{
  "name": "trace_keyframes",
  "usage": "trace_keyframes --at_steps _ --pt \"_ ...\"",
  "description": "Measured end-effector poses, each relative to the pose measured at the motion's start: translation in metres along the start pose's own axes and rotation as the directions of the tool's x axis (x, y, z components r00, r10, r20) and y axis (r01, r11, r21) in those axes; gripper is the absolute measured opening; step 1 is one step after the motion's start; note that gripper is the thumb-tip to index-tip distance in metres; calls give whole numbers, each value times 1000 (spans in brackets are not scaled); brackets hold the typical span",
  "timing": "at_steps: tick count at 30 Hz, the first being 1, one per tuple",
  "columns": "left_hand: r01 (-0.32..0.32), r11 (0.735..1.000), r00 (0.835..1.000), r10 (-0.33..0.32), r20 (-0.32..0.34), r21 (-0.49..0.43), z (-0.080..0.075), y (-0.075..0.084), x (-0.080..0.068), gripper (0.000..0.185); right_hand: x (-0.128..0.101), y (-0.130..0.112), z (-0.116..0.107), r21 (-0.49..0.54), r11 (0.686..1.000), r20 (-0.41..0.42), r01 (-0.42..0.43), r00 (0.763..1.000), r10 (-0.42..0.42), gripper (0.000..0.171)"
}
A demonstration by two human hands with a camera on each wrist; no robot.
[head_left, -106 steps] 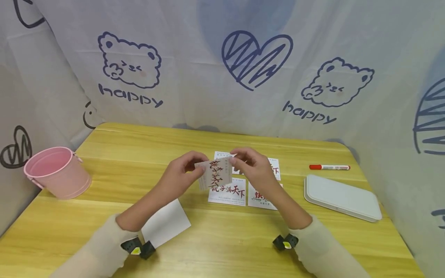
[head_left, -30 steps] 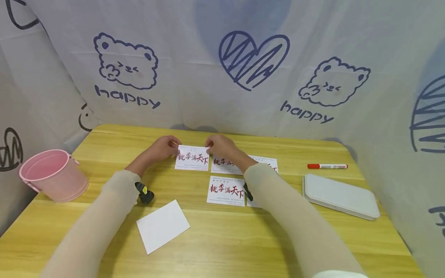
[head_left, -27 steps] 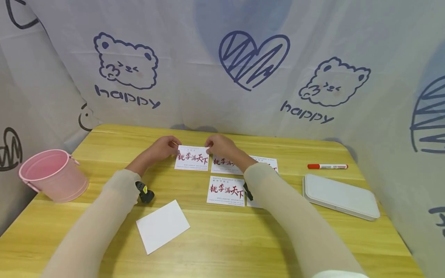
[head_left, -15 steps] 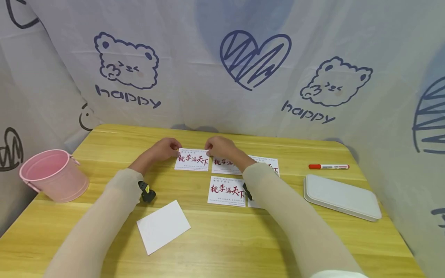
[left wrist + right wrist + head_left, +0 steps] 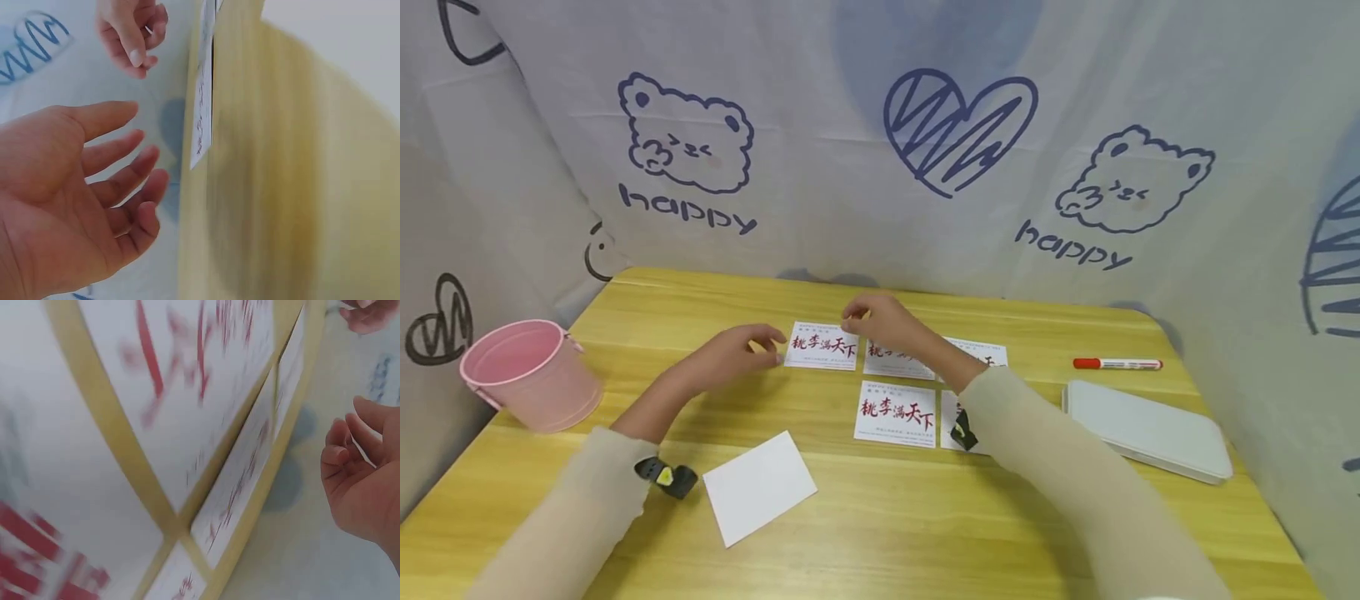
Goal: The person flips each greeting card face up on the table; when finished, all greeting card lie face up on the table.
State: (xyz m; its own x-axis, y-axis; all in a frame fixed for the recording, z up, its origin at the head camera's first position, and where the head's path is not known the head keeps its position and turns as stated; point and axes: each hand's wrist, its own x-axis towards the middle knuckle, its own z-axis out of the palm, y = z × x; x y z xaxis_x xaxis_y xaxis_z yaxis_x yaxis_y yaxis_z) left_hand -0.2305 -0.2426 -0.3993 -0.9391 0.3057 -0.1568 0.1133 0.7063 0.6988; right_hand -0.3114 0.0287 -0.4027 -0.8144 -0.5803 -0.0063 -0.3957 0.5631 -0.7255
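Observation:
A white card (image 5: pixel 822 346) with red Chinese lettering lies flat at the left end of the back row. My left hand (image 5: pixel 730 358) is just off its left edge, fingers relaxed around nothing; the left wrist view shows that palm (image 5: pixel 56 181) spread beside the card. By the card's upper right corner is my right hand (image 5: pixel 891 323), loosely bent and holding nothing. It partly covers a second lettered card (image 5: pixel 895 365), and the right forearm hides some of a third (image 5: pixel 973 350). In front lie another lettered card (image 5: pixel 895 417) and one mostly behind the right sleeve (image 5: pixel 950 417).
A blank white card (image 5: pixel 760 487) lies askew at the front left of the wooden table (image 5: pixel 880 517). To the left stands a pink bucket (image 5: pixel 553 383). A red-capped marker (image 5: pixel 1117 364) and a white flat case (image 5: pixel 1150 431) lie on the right. Printed cloth (image 5: pixel 820 225) hangs behind.
The lettered card, held up in both hands at first, was laid at the back row's left end. Both hands have let go; the left has drawn back leftward, while the right stays close.

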Motion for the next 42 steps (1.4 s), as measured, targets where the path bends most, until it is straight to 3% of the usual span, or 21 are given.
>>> trace_keyframes --at_steps 3,8,12,17,22,28,35,42 --pt "5 1000 999 -5 36 -17 5 4 -32 40 -19 -13 11 26 1000 32 -3 999 2 27" --pt "28 998 999 -26 37 -57 18 0 -75 42 -44 -28 40 -2 1000 125 26 992 -25 30" --pt "72 993 997 -69 38 -98 28 -5 -101 49 -56 -37 62 10 998 198 57 979 -58 31" --pt "96 993 995 -95 19 -71 35 -16 -124 51 -59 -43 82 46 997 235 63 969 -72 32" --pt "121 992 993 -121 -3 -37 38 -24 -137 53 -57 -45 92 -32 994 255 104 963 -92 32" --pt "131 990 991 -131 -3 -45 40 -26 -143 50 -60 -48 98 -162 978 260 133 962 -88 29" --pt "122 991 992 -123 -15 -61 43 -28 -145 36 -62 -52 103 -195 974 260 118 964 -65 20" --pt "119 976 993 -117 25 -183 41 -30 -147 34 -64 -57 106 -278 955 263 102 964 -27 22"
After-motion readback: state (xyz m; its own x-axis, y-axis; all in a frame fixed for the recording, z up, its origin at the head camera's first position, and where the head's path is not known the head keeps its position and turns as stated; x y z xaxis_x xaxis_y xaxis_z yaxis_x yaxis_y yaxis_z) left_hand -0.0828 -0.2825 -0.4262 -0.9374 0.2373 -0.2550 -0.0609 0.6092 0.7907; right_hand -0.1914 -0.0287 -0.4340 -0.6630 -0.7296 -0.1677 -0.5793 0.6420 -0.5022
